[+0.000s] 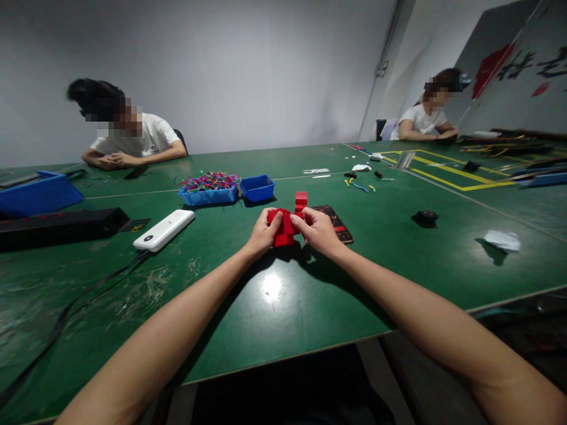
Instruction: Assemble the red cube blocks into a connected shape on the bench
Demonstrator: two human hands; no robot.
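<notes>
Between my two hands, just above the green table (239,330), is a red blocky piece (284,231) whose exact kind I cannot make out. My left hand (263,229) is closed around its left side, thumb on top. From the right, my right hand (316,226) pinches the piece with thumb and fingers. Another red block (301,200) shows just beyond my fingers; whether it joins the held piece I cannot tell. A dark phone-like slab (342,224) with a red stripe lies partly behind my right hand.
A blue tray (211,197) heaped with coloured wires stands ahead, beside a smaller blue bin (257,189). A white power bank (165,230) with a black cable lies left. Pliers (358,186), a black piece (425,218) and crumpled white paper (502,240) lie right. Two people sit across the table.
</notes>
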